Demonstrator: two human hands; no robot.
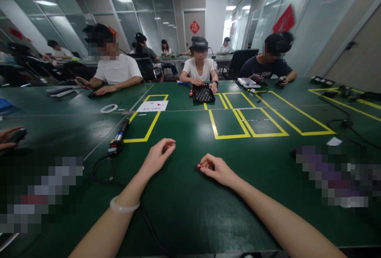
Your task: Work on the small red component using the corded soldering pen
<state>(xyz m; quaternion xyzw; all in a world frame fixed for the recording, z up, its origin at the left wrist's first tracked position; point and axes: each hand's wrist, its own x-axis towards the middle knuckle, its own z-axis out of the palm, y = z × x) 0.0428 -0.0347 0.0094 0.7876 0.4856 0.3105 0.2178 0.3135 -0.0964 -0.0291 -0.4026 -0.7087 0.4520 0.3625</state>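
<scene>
My right hand (218,169) rests low over the green table (184,210), its fingers closed around a small red object (198,166). Only the red end sticks out past the fingertips, so its kind cannot be made out. To the left, my left hand (159,155) hovers over the table with fingers loosely curved and the thumb apart; nothing shows in it. A pale bracelet circles that wrist. Left of this hand lies a dark cylindrical tool (120,133) with a silvery-blue middle, and a black cable (95,170) loops from it.
Yellow tape outlines (232,135) mark the table. A white printed sheet (152,106) lies beyond my left hand, near a white ring (108,108). Across the table, a person handles a black tray (203,93) of small parts. Other people sit left and right; blurred-out items lie at both sides.
</scene>
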